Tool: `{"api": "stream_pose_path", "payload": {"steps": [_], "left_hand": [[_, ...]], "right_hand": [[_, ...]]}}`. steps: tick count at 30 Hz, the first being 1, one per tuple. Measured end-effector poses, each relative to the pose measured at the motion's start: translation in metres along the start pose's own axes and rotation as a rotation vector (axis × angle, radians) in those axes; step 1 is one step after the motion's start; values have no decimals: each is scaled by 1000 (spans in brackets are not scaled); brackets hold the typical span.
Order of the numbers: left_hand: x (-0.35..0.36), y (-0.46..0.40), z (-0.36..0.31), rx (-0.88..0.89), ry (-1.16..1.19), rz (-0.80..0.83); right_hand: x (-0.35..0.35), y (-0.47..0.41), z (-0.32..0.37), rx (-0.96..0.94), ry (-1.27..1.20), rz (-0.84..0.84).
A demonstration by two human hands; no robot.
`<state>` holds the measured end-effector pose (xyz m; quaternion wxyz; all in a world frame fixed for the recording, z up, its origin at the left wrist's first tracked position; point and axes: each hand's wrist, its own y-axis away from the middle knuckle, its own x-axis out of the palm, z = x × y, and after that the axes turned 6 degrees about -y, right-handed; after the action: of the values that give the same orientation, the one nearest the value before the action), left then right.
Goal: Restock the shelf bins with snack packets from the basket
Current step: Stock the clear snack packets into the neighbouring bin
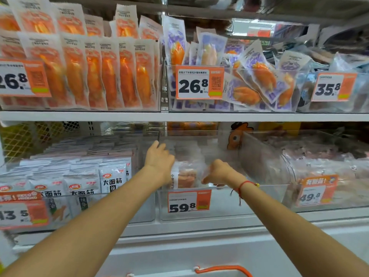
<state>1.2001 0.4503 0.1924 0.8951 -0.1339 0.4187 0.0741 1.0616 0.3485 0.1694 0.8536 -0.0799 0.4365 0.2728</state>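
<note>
Both my arms reach into the clear middle bin (223, 204) on the lower shelf, the one tagged 59.8. My left hand (158, 159) rests over the left side of a clear snack packet (186, 173) with brownish pieces inside; its fingers are hidden behind the packet. My right hand (216, 172), with a red string bracelet at the wrist, is curled and pinches the packet's right edge. More pale packets lie deeper in the bin, blurred. The basket's orange handle (223, 269) shows at the bottom edge.
To the left, a bin (139, 214) holds grey-white packets behind a 13.5 tag. Right of my hands is a tilted clear bin (265, 162) tagged 49.8. The upper shelf (179, 116) carries bins of orange and purple packets tagged 26.8 and 35.8.
</note>
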Motion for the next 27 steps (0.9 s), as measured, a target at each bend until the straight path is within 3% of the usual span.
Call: {"api": "stream_pose_path", "payload": {"steps": [7, 14, 20, 27], "left_hand": [[7, 2, -2, 9, 14, -1], [10, -1, -1, -70, 64, -42], [14, -9, -13, -48, -98, -3], [8, 3, -6, -5, -39, -34]], "right_hand": [[6, -12, 2, 30, 35, -64], [12, -20, 3, 20, -77, -111], [16, -22, 0, 84, -117, -14], [6, -12, 5, 49, -266, 3]]}}
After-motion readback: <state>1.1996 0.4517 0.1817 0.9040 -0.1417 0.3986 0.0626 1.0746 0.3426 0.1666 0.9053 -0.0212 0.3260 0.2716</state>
